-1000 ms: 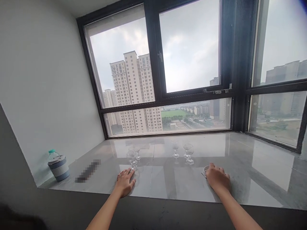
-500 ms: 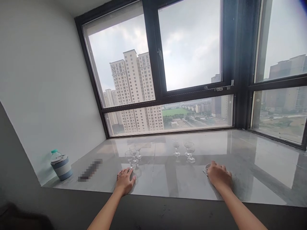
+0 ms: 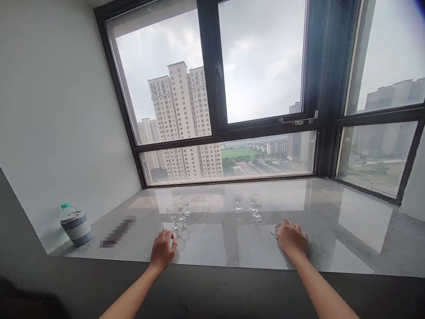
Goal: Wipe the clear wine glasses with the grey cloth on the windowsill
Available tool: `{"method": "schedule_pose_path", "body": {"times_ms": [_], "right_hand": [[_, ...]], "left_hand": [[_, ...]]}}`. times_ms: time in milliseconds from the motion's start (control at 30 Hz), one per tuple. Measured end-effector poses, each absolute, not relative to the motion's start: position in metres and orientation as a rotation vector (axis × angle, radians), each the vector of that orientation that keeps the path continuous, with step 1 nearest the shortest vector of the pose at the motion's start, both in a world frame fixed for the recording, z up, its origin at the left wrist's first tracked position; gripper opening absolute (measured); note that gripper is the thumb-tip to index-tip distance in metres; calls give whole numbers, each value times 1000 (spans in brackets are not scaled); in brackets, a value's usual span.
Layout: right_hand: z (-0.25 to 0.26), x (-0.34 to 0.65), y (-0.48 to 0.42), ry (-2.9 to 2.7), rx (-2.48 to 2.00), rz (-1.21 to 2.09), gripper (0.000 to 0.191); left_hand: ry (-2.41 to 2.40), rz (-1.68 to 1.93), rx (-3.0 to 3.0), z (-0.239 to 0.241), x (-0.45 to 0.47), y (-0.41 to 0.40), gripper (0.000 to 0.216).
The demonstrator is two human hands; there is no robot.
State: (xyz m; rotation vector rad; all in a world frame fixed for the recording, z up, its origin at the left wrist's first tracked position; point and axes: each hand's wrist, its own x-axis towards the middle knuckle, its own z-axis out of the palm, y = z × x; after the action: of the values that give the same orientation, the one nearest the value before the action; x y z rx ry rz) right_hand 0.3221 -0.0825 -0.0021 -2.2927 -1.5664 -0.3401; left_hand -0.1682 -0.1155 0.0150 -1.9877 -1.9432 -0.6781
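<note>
On a glossy grey stone sill [image 3: 348, 235] below a large window stand two clusters of small clear stemmed glasses. My left hand [image 3: 162, 251] rests near the front edge, fingers curled at the foot of the nearest glass [image 3: 173, 218] of the left cluster. Behind that glass stand two more glasses [image 3: 182, 208]. My right hand [image 3: 292, 241] lies palm down on a small pale cloth or pad [image 3: 277, 229], fingers spread. The right cluster of three glasses [image 3: 254, 206] stands just beyond that hand, apart from it.
A striped lidded cup [image 3: 76, 227] with a green-capped bottle [image 3: 67, 210] behind it stands at the sill's left end by the white wall. A blurred dark strip [image 3: 117, 231] lies to its right. Black window frames [image 3: 212, 102] border the back and right.
The view has shifted, so everything sits a little lower and further left. My left hand's fingers have curled in at the glass foot. My right hand stays on the cloth.
</note>
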Motion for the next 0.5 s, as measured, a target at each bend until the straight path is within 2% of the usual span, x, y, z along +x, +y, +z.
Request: {"method": "schedule_pose_path", "body": {"times_ms": [133, 233, 367, 500], "right_hand": [[1, 320, -84, -1582, -2285, -322, 35], [1, 320, -83, -1573, -2272, -340, 34], [-1, 320, -83, -1542, -2256, -386, 32], [-3, 320, -81, -1519, -2242, -396, 31]], "left_hand": [[-1833, -816, -2201, 17, -124, -101, 21], [-1785, -895, -2382, 21, -59, -77, 27], [-1713, -597, -2662, 20, 34, -42, 41], [-1830, -380, -2673, 12, 100, -8, 61]]}}
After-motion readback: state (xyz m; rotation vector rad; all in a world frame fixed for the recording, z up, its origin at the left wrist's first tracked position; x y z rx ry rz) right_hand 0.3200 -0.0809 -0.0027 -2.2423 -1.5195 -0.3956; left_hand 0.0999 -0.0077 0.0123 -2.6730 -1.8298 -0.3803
